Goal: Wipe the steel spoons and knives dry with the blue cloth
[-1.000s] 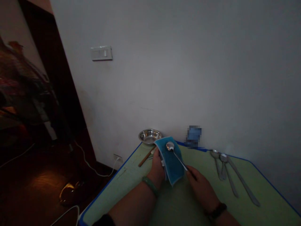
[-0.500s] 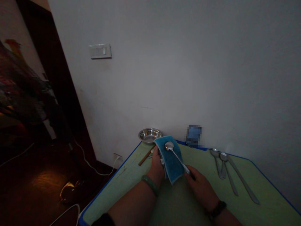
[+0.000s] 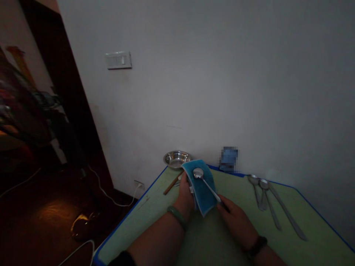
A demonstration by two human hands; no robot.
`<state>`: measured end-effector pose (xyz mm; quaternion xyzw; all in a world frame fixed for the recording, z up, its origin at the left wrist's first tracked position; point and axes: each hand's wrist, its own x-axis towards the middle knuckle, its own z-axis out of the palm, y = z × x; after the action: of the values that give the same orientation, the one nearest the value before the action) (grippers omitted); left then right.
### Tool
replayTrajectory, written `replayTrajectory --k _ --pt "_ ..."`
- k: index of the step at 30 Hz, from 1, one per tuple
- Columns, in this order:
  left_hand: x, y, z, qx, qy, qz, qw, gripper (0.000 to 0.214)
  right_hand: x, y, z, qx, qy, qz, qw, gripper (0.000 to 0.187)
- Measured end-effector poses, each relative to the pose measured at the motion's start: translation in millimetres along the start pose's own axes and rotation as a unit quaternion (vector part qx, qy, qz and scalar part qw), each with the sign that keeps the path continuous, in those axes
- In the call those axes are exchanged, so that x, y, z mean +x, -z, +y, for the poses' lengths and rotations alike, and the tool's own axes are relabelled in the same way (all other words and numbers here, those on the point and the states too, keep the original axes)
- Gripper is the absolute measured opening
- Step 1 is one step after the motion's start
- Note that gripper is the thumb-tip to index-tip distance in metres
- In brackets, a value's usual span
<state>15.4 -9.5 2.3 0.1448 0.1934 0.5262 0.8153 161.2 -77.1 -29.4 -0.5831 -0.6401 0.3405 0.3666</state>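
A blue cloth (image 3: 203,197) with a pale edge lies across my left hand (image 3: 186,194), which supports it from beneath; most of those fingers are hidden behind the fabric. My right hand (image 3: 235,220) is closed around the handle of a metal spoon (image 3: 209,187). The spoon's bowl rests over the upper part of the cloth, pointing up and left. Behind my left hand, a brown chopstick (image 3: 172,183) and some partly covered utensils lie on the table. Past the cloth stands a shiny steel bowl (image 3: 177,159).
On the right of the green table (image 3: 310,210) lie several metal spoons (image 3: 273,210), handles toward me. A blurred-out blue object (image 3: 229,159) leans at the wall. The table has a blue edge. Left of it, a white cable (image 3: 107,194) runs to a wall socket (image 3: 139,184).
The spoon's bowl has shifted very slightly to the left over the cloth. My hands stay in almost the same place, and the things on the table have not moved.
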Motion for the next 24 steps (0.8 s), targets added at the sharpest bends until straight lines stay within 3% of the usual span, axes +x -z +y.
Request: replayTrajectory --k 8,24 --pt "-0.3 -1.0 -0.2 0.013 0.003 0.012 1.0 0.035 -0.1 0.6 -1.2 0.004 0.001 0.006 1.0 0.041" --pt "2.5 3.1 -1.5 0.009 -0.008 -0.019 1.0 0.036 -0.2 -0.9 0.1 0.005 0.002 0.003 1.0 0.042"
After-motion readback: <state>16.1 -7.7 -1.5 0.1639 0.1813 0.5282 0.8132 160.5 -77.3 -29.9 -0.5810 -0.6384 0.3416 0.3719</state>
